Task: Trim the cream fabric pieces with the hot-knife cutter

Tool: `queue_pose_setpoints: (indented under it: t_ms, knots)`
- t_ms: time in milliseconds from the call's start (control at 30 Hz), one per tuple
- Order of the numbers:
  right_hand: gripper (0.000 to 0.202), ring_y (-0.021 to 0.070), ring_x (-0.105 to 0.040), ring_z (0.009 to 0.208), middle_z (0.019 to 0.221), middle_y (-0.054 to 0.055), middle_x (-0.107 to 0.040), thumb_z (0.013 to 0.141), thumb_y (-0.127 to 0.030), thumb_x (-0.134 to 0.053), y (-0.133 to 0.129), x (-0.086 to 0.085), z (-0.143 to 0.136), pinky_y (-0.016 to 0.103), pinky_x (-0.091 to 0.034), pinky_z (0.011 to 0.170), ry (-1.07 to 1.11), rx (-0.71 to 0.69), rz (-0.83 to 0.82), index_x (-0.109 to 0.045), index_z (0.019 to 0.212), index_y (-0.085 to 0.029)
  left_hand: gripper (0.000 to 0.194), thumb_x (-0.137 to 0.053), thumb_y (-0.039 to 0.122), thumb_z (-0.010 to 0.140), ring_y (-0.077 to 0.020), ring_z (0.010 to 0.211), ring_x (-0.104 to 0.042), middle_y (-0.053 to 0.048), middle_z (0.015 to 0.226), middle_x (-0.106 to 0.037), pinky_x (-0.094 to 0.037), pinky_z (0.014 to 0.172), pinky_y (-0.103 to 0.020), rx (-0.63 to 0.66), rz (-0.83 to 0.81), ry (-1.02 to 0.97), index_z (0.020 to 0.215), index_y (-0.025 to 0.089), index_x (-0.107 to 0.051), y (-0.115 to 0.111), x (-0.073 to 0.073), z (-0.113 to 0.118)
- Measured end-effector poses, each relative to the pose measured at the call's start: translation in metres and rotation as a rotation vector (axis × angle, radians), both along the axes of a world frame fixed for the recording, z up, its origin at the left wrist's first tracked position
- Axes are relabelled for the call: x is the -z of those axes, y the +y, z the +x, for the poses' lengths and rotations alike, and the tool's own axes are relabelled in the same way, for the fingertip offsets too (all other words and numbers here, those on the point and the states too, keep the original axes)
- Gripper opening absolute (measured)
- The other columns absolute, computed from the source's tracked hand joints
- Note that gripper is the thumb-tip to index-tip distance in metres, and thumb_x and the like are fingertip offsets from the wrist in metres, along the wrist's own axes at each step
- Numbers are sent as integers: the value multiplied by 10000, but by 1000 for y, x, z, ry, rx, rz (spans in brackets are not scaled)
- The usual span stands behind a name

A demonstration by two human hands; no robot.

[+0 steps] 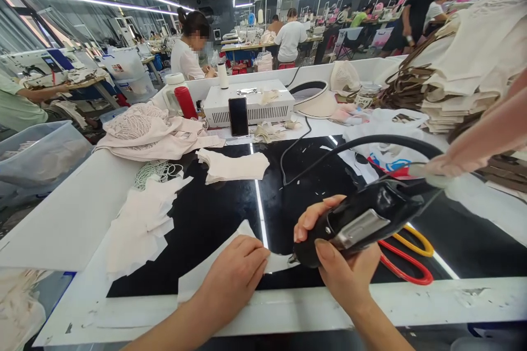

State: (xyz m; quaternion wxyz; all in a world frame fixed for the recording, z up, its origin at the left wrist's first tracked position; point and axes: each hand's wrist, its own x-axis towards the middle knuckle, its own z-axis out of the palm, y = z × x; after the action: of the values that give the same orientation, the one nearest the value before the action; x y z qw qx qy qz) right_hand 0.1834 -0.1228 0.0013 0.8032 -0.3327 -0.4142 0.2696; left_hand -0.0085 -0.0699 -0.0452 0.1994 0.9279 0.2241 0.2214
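My left hand (236, 269) presses on a white fabric piece (197, 274), fingers bent together over its right part. The piece lies flat on the black table surface (214, 208), near the front edge. In my right hand (349, 274) is a black corded electric cutter (362, 219) with a silver side plate. Its small metal tip is at the right end of the fabric; whether it touches is unclear. Scissors (407, 269) with red and yellow handles lie just right of my right hand, partly hidden. Another person's hand (440, 167), blurred, reaches in from the right by the cutter's rear end.
Cut fabric pieces (140, 225) lie on the left, and a stacked piece (233, 166) lies farther back. Behind stand a phone (239, 117), a white box (255, 104), a red bottle (185, 102) and a visor (315, 100). Tall fabric stacks (473, 60) rise at right. The cord (304, 167) crosses the table.
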Motion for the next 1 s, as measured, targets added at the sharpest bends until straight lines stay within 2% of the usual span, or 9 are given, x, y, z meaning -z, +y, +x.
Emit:
queue_pose_setpoints:
  t_ms: [200,533,1000]
  knots:
    - [344,132,-664,655,847,-7,-706,926,-335,-892,1,-2,-2,257,-596,574,-2,20,25,-681,1191,-280,201,-550,85,1104,-195,992,-677,-35,1096,-703,-605,891,-325,26,-63,18,1150,210,-702,-3,0,-6]
    - [371,130,-665,660,847,-22,-696,912,-384,-902,8,-7,-13,245,-609,573,41,28,3,-665,1184,-298,282,-454,27,1072,-218,1010,-725,-90,1113,-718,-671,914,-349,62,207,28,1212,175,-649,-5,6,-8]
    - [363,115,-659,676,844,-33,-684,915,-393,-899,6,-2,-17,221,-618,619,25,24,-2,-676,1189,-309,276,-481,-2,1040,-236,1030,-724,-101,1121,-708,-677,948,-376,74,280,60,1232,134,-625,-9,11,-9]
